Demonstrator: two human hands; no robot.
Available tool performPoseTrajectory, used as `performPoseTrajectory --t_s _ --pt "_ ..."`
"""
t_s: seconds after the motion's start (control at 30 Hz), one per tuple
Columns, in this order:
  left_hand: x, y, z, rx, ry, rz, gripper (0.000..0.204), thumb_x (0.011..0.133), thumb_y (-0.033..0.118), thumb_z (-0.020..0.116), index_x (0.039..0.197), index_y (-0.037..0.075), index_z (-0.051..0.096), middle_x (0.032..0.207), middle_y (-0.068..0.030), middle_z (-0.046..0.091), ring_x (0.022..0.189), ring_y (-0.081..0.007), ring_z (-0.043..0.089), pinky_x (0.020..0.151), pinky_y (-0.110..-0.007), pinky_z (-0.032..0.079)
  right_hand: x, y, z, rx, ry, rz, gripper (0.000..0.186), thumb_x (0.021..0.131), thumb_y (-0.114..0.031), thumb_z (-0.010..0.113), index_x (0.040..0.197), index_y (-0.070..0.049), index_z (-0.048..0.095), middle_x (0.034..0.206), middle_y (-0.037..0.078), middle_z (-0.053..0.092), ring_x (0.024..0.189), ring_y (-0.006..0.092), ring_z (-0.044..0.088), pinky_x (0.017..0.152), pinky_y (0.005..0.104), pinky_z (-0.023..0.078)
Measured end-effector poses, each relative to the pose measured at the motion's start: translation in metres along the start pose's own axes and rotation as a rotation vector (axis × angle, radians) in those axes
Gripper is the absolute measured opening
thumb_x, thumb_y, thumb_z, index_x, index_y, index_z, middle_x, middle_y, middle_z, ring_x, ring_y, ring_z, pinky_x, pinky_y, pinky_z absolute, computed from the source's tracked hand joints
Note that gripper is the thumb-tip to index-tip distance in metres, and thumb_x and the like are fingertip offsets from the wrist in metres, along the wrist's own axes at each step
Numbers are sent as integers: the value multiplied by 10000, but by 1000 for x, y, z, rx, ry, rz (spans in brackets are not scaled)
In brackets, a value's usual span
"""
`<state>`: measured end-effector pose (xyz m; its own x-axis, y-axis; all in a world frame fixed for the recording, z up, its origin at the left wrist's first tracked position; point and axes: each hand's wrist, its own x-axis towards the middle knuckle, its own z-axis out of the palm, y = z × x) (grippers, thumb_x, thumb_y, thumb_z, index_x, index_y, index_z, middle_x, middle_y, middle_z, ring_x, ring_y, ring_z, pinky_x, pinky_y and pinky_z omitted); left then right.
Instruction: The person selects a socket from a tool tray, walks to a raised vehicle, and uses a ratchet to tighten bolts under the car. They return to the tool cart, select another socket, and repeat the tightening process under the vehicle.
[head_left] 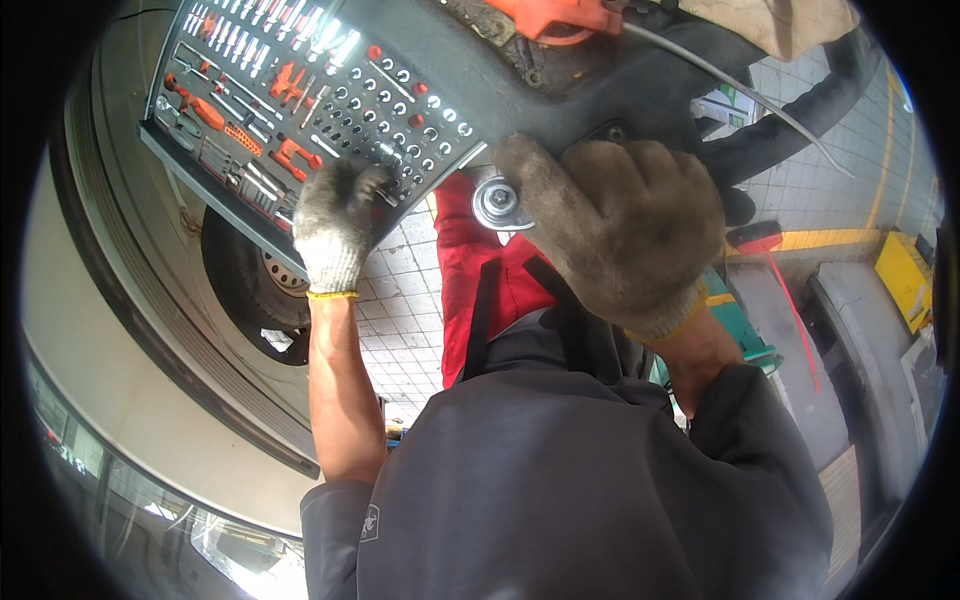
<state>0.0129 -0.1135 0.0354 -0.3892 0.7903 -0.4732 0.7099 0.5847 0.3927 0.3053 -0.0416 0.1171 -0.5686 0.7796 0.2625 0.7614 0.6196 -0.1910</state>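
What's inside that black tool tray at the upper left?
Rows of silver sockets, an orange-handled tool and other metal pieces sit in the black tool tray. The gloved left hand covers part of it, so what lies beneath can't be seen.

- Left hand (338,215): white knit work glove (333,262), soiled grey, yellow-edged cuff (333,295).
- Right hand (630,225): matching brown-grey soiled knit glove (640,295).
- Dark-grey fabric top (560,480), small pale emblem (370,523).
- Red fabric garment (457,270) below (cut unclear), black straps (485,310).
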Motion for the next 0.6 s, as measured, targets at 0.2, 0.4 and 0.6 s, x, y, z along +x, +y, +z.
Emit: performPoseTrajectory --t_s 0.2,0.4,0.6 --pt "19 -4 -12 120 121 151 306 1053 355 741 1295 180 807 1209 -157 777 1146 -346 749 1019 -456 572 0 0 -2 5 -26 -7 326 862 -392 786 1170 -283 795 813 -67 510 714 138 578 610 346 481" --pt "49 -3 -14 137 192 10 361 1077 369 710 1326 126 806 1257 -144 816 1167 -308 779 1047 -401 572 1 1 -1 -9 -9 -24 323 867 -391 790 1170 -280 796 804 -67 507 706 139 578 593 348 473" --pt "70 7 -15 248 92 -51 490 1014 526 714 1279 130 830 1266 -191 788 1179 -407 750 1043 -481 564 -2 -3 -5 -26 -79 21 404 822 -342 789 1225 -343 829 865 -68 559 770 186 575 647 370 478"
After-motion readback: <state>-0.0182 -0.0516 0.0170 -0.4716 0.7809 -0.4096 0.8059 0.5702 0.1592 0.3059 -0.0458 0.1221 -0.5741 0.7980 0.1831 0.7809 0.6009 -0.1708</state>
